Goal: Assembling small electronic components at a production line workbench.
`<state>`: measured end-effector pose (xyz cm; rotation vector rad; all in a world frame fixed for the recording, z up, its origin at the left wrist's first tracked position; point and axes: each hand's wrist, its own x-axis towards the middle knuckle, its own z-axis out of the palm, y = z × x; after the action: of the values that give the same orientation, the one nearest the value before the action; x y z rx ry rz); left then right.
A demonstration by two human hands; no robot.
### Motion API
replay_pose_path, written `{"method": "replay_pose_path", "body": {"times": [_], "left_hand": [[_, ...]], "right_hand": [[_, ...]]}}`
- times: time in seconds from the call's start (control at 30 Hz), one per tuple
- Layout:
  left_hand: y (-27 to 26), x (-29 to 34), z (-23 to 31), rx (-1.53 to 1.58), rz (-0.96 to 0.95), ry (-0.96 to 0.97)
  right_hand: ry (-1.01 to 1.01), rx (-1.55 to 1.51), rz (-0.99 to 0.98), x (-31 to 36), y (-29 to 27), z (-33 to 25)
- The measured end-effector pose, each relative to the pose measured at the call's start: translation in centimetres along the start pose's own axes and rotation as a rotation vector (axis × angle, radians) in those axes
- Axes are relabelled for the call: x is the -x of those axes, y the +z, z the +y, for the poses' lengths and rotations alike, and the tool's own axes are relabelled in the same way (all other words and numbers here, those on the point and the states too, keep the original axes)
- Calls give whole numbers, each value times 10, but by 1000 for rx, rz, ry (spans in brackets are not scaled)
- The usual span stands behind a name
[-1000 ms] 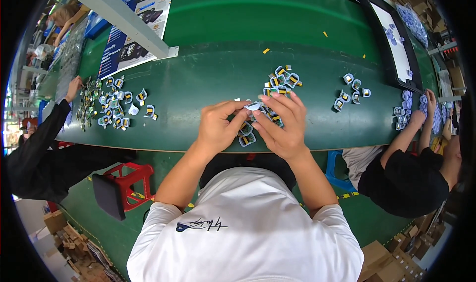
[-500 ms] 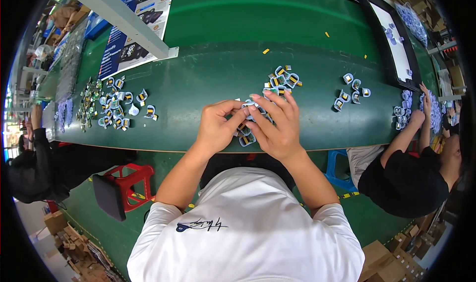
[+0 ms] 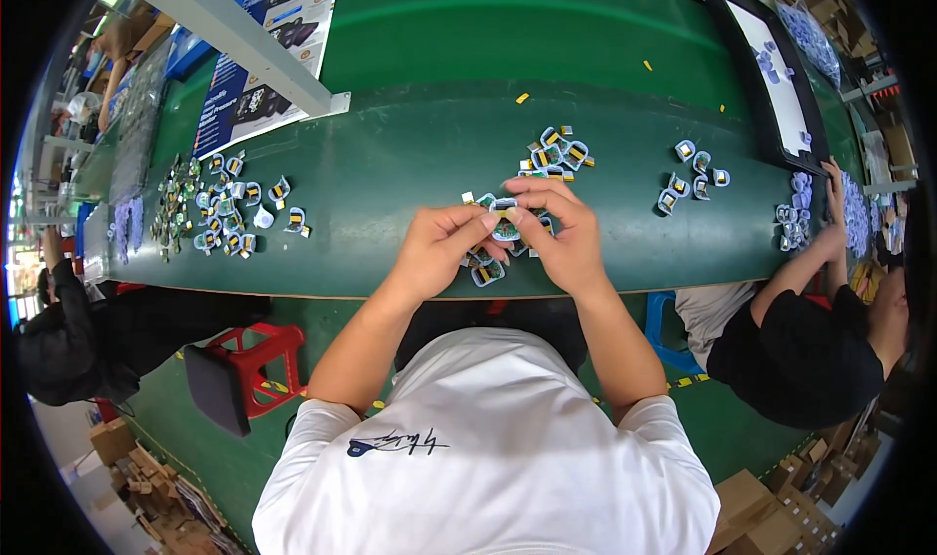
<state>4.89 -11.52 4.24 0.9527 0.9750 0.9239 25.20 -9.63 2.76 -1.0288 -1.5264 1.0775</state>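
Note:
Between my two hands, over the near edge of the bench, is a small pale-blue plastic casing with a green circuit board (image 3: pixel 506 231) and a yellowish strip at its top. My left hand (image 3: pixel 434 249) pinches it from the left with thumb and fingers. From the right, my right hand (image 3: pixel 568 245) grips it, thumb on the yellowish strip and fingers curled behind. Similar casings (image 3: pixel 487 275) lie under and around my hands, partly hidden by them. Just beyond my fingers is a pile of the same casings (image 3: pixel 558 152), with black and yellow parts in them.
Leftward on the green bench (image 3: pixel 410 155) lie more casings (image 3: pixel 226 204) and a heap of small circuit boards (image 3: pixel 176 204). A metal post (image 3: pixel 234 42) stands over a printed sheet (image 3: pixel 264 96). A small group of casings (image 3: pixel 700 164) lies rightward, near a black-framed tray (image 3: pixel 781 86) and a co-worker (image 3: pixel 800 350).
The casing between my hands has turned, so its green board now shows. My right fingers have curled in, and its thumb has moved up onto the yellowish strip.

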Motion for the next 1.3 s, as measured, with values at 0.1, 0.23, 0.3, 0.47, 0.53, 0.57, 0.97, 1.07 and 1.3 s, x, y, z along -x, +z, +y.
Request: {"method": "replay_pose_path", "body": {"times": [0.1,0.23,0.3,0.47,0.53,0.57,0.97,1.07,1.3], "left_hand": [[2,-1,-8,-169,48,78],[-3,0,-5,-458,89,205],[-4,1,1,-463,67,193],[-6,2,7,-444,17,175],[-5,2,8,-429,22,148],[-5,3,8,-430,22,148],[-10,2,-6,-352,35,110],[-11,1,-7,-298,57,88],[-10,4,5,-371,14,60]], "right_hand": [[-58,36,-27,-2,-6,4],[-108,116,-72,-4,-12,5],[-125,167,-95,-6,-13,2],[-11,108,-134,-5,-13,-3],[1,93,-134,-5,-13,-3],[-5,94,-136,-5,-13,-3],[-4,144,-128,4,-8,-3],[-40,225,-131,2,-11,-4],[-7,249,-156,2,-12,-7]]}}
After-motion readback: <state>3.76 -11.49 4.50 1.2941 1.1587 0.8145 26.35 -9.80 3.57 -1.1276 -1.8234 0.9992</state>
